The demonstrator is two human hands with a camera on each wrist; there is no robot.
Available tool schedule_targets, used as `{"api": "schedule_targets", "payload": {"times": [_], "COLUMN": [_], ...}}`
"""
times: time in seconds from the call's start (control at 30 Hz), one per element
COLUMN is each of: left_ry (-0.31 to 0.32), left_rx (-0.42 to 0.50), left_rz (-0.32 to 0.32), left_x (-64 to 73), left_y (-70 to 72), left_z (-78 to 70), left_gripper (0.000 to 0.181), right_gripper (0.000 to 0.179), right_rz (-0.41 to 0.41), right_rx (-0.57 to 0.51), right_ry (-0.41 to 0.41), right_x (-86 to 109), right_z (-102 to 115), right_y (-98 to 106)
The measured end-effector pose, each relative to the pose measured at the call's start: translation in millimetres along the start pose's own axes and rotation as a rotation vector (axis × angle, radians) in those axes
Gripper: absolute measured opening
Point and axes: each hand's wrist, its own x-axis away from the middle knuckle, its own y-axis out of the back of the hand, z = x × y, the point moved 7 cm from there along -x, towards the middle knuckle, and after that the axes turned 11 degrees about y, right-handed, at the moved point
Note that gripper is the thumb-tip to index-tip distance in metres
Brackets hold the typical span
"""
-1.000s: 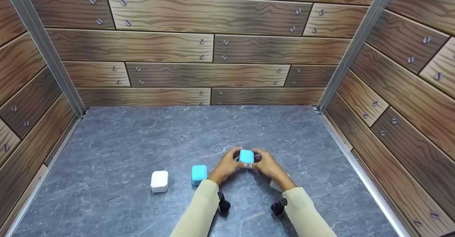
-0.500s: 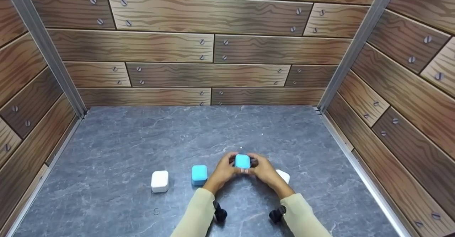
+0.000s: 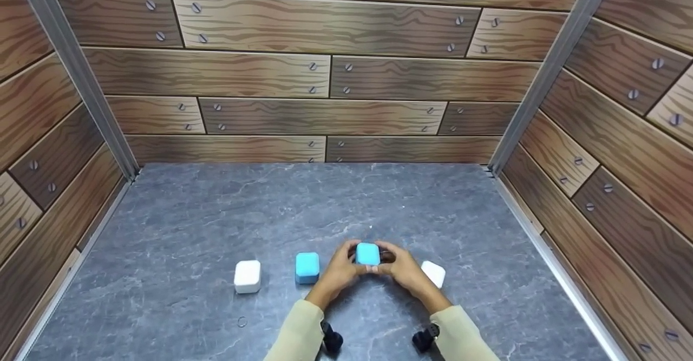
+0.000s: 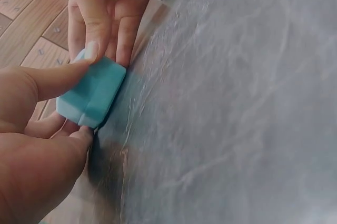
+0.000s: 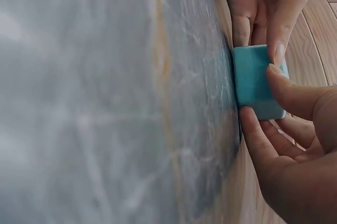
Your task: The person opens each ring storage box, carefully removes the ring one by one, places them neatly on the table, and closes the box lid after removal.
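Both hands hold one small light-blue box [image 3: 367, 254] with rounded corners, low over the grey tabletop. My left hand [image 3: 341, 268] grips its left side and my right hand [image 3: 401, 267] its right side. The thumbs meet at the near face, and the other fingers curl around the sides. In the left wrist view, a seam runs across the blue box [image 4: 99, 91], whose lower edge is close to the tabletop. The right wrist view has the same box [image 5: 257, 84] between both hands' fingertips. A second blue box [image 3: 307, 267] stands just left of my left hand.
Farther left stands a white box [image 3: 247, 276], with a thin ring [image 3: 242, 321] lying nearer to me. Another white box [image 3: 434, 274] is partly hidden behind my right forearm. Wood-patterned walls [image 3: 325, 74] enclose the grey tabletop [image 3: 238, 204] at the back and sides.
Both hands have brought the blue box nearer to me and slightly left. More of the white box by my right forearm now shows. The head view has shifted slightly.
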Motion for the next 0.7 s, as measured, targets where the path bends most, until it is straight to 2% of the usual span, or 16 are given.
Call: {"api": "schedule_targets", "payload": {"times": [0.27,0.7], "left_ry": [-0.017,-0.026], "left_rx": [-0.017,-0.034], "left_rz": [0.005,-0.009], "left_x": [8.2,13.3], "left_y": [-1.8,2.5], "left_z": [3.9,8.1], "left_gripper": [0.072,0.069], "right_gripper": [0.069,0.066], "right_rz": [0.059,0.077], "right_rx": [-0.012,-0.030], "right_ry": [0.021,0.018], "right_x": [3.4,3.4], "right_z": [3,-2], "right_y": [-3,-9]}}
